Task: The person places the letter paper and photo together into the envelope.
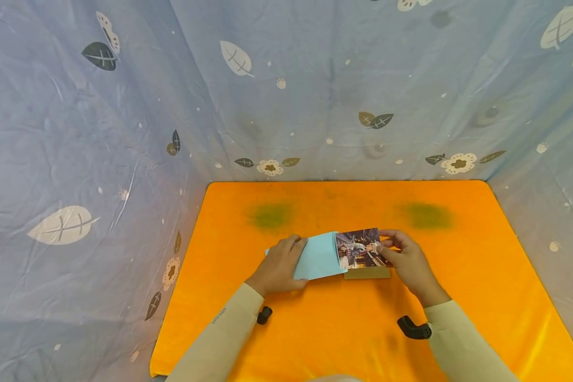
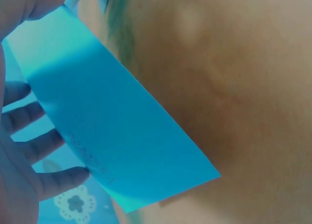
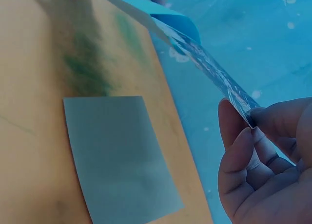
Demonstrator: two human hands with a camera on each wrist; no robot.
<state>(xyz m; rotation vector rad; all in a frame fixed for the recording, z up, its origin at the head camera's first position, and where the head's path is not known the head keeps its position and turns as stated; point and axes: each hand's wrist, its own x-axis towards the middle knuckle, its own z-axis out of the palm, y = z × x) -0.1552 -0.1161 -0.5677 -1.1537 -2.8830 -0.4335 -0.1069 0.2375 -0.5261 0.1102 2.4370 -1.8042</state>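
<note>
Hands meet just above the middle of the orange counter (image 1: 458, 254), with a light blue envelope (image 1: 317, 257) held by the left hand (image 1: 279, 265) and a photograph (image 1: 358, 248) pinched at its three o'clock edge by the right hand (image 1: 408, 260). The left hand's thumb lies on top of the envelope and its fingers (image 2: 46, 146) spread underneath, so the grip is a loose clamp rather than a fist. The right hand's thumb and curled fingers (image 3: 239, 146) nip only the outer edge of the print, whose nine o'clock end sits at or just inside the envelope's mouth; how far in it reaches, I cannot tell. Beneath the photograph, toward six o'clock, a plain grey card (image 3: 117, 156) lies flat on the counter, apart from both hands. Judging by this, the sliding goes best if the print is kept level with the envelope's opening and not bowed, the left hand holds the mouth slightly open without squeezing it flat, and the right pinch stays on the margin so the glossy face is not smudged. A blue leaf-patterned cloth (image 1: 315, 79) hangs around the counter from nine to three o'clock.
</note>
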